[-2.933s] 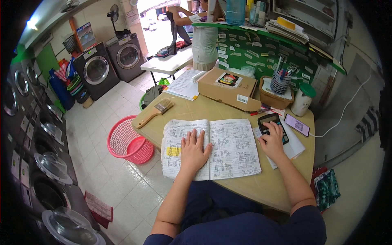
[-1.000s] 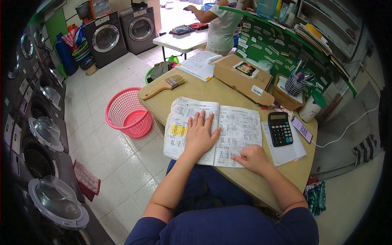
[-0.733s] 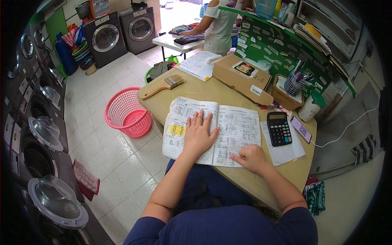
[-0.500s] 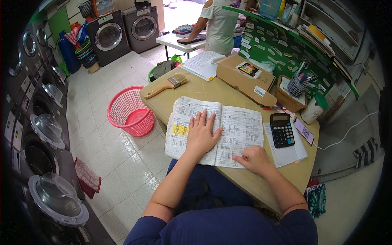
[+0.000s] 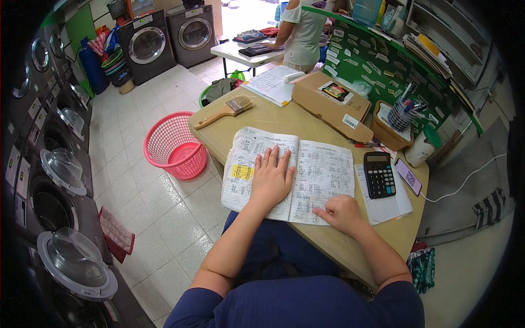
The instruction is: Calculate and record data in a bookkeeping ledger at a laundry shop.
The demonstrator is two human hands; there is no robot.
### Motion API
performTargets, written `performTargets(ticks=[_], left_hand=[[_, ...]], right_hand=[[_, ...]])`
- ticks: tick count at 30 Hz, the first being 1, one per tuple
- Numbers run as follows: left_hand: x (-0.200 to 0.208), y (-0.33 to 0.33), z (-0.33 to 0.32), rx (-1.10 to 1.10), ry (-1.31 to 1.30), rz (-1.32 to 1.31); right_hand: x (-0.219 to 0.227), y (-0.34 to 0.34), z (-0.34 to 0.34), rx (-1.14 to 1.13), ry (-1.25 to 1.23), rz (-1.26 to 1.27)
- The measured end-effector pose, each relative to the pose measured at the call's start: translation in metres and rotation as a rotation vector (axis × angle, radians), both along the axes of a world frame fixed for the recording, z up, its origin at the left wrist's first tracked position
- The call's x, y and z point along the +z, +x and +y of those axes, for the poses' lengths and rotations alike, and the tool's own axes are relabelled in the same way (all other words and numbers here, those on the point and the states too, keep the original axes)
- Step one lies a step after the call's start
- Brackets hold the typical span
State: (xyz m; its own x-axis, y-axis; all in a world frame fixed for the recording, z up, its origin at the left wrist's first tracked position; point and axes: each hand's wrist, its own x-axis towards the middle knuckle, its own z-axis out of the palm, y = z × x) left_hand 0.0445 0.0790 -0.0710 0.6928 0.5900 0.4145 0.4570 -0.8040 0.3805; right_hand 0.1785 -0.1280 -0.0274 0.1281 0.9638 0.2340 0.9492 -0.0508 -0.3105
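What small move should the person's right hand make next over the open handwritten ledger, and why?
Probably slide the right hand along the open handwritten ledger to the next entry: its fingertip rests on the right page's lower edge, the left hand lies flat across the fold, and the black calculator sits untouched beside it.

I see an open ledger notebook (image 5: 290,175) at the centre of the frame on a tan table (image 5: 350,257). The left hand (image 5: 272,177) lies flat across its middle fold, fingers spread; the right hand (image 5: 342,213) rests loosely curled on the lower edge of the right-hand page. Just right of the notebook sits a black calculator (image 5: 379,174) on a sheet of paper (a phone (image 5: 408,176) beside it). A pink laundry basket (image 5: 174,145) stands on the tiled floor, left of centre.
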Motion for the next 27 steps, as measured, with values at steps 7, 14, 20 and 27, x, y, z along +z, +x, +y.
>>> performTargets(ticks=[7,14,20,27], left_hand=[[-0.0026,-0.0005,-0.0004,-0.001,-0.005,-0.029],[-0.0029,0.0006,-0.0003,0.018,0.01,0.0],[-0.0033,-0.0001,0.0005,0.01,0.008,0.001],[-0.0047,-0.0001,0.0002,0.014,0.013,-0.012]], right_hand=[[-0.0018,-0.0001,-0.0003,0.009,0.015,-0.002],[-0.001,-0.0009,-0.0009,-0.005,0.03,-0.003],[-0.0008,-0.0019,0.0001,-0.004,0.02,-0.008],[0.0018,-0.003,0.0004,-0.013,-0.001,-0.011]])
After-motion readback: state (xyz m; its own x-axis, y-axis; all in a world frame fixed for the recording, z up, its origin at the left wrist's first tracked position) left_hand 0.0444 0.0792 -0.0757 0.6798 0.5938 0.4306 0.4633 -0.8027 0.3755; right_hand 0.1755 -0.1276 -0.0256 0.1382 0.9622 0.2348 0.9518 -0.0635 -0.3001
